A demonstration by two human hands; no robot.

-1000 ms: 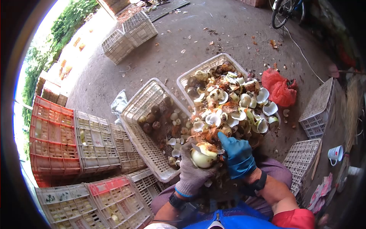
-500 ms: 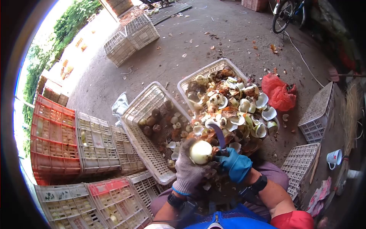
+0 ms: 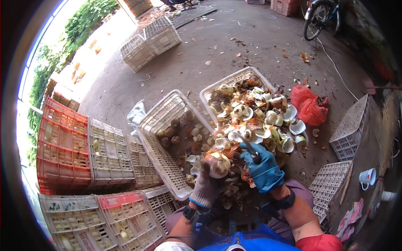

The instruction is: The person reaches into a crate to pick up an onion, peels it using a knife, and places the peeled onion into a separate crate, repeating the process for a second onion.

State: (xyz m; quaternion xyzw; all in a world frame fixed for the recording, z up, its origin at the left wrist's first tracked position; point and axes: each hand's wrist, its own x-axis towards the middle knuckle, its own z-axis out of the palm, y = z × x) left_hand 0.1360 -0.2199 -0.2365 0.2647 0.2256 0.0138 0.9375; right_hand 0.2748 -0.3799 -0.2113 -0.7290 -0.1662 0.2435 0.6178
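My left hand (image 3: pixel 205 186), in a pale knit glove, is wrapped round an onion (image 3: pixel 219 165) with patchy brown and pale skin, its thumb pressed on the near side. Just to the right, my right hand (image 3: pixel 264 171) in a blue glove grips a curved knife (image 3: pixel 248 145) by its handle. The blade points up and left, apart from the onion. Beyond the hands, a pale crate (image 3: pixel 246 70) is heaped with cut onion layers and brown skins (image 3: pixel 256 116). A second crate (image 3: pixel 161 167) at the left holds several dark unpeeled onions (image 3: pixel 170 132) and some pale ones.
Stacked crates of pale onions, one orange-red (image 3: pixel 65 142), stand at the left. A red mesh bag (image 3: pixel 309 104) lies right of the heap. Further right are overturned crates (image 3: pixel 331 184), a white cup (image 3: pixel 367 178) and a pink cloth (image 3: pixel 351 219). A bicycle (image 3: pixel 320 19) stands behind.
A brown, patchy onion surface shows in my left hand where a smooth white one showed before. My right hand has moved up, and the knife is tilted further left.
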